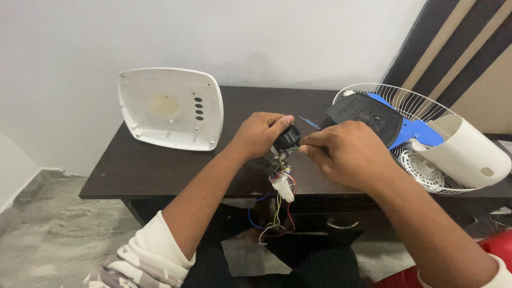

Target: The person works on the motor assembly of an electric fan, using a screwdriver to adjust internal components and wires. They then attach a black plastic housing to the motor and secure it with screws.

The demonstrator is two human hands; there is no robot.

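Note:
My left hand (260, 133) grips a small black round fan part (287, 137) over the front of a dark wooden table (160, 165). From that part hang a white connector block (284, 188) and coloured wires (274, 221). My right hand (344, 153) pinches a thin green-tipped tool (295, 150) against the black part. Its fingers are closed around the tool, most of which is hidden in the hand.
A white fan base cover (170, 108) leans against the wall at the back left. On the right lie a white wire fan guard (405, 101), a black vented cover (365, 116), blue blades (418, 130) and a white housing (464, 152). A drawer handle (341, 225) shows below.

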